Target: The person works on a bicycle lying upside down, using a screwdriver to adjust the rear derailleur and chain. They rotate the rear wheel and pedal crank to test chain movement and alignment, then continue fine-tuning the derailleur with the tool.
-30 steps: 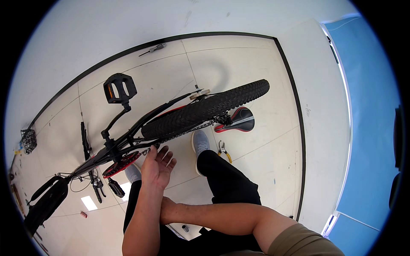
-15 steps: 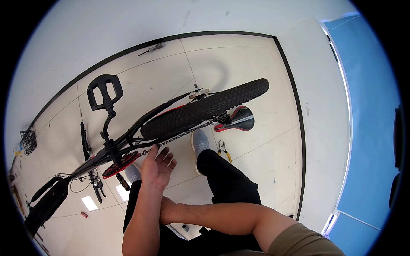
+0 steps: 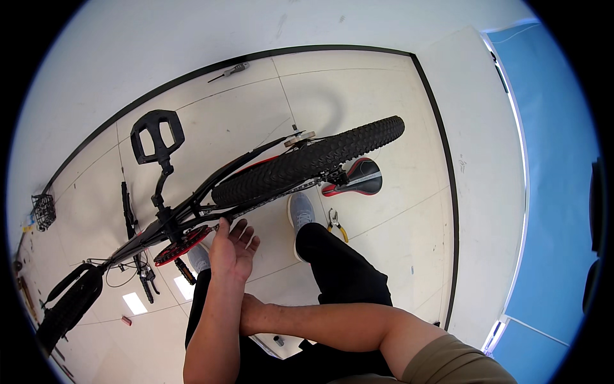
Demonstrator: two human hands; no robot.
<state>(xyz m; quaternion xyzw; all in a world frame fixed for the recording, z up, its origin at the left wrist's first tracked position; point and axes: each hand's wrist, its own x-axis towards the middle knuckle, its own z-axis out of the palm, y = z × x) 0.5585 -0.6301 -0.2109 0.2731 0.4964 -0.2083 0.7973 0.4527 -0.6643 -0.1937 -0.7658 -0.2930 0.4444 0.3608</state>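
Observation:
A bicycle with a black frame stands upside down before me, its knobby rear tire (image 3: 307,160) toward the right. Along its near side runs the chain (image 3: 256,206), leading to a red chainring (image 3: 182,246). My left hand (image 3: 234,253) is palm up just below the chain, fingers apart and loosely bent. Its thumb tip is at the chain by the chainring; whether it touches is unclear. My right arm crosses from the right, and my right hand (image 3: 254,315) lies against my left forearm, its fingers hidden behind it. Above the frame rises a black pedal (image 3: 157,137).
The black and red saddle (image 3: 361,178) is low by the rear wheel. On the tiled floor lie yellow-handled pliers (image 3: 337,225) and, near the wall, a screwdriver (image 3: 231,70). A wire basket (image 3: 43,212) is at far left. My shoes are beneath the bicycle.
My left hand has shifted slightly left and up along the chain, closer to the chainring. The right arm and the bicycle look much the same.

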